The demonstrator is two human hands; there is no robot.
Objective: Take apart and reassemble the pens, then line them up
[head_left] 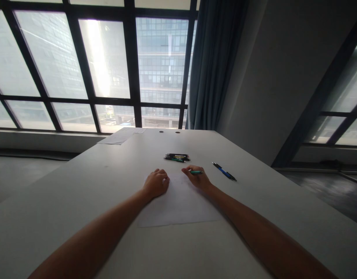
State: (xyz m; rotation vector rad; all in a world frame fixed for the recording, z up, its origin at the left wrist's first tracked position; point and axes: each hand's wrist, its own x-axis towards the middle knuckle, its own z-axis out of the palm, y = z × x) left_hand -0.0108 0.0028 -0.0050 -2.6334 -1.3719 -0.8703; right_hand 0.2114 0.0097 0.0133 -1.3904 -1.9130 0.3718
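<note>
Head view: your right hand [199, 177] pinches 1 green pen [196, 172] between its fingers, held low over the far edge of 1 white sheet [178, 205] on the table [79, 217]. Your left hand [156, 183] is curled closed, holding nothing, resting on the sheet's far left corner. 1 small pile of pens [177, 157] lies beyond both hands; count unclear. 1 blue pen [224, 171] lies apart to the right. More papers [120, 136] sit at the far edge.
</note>
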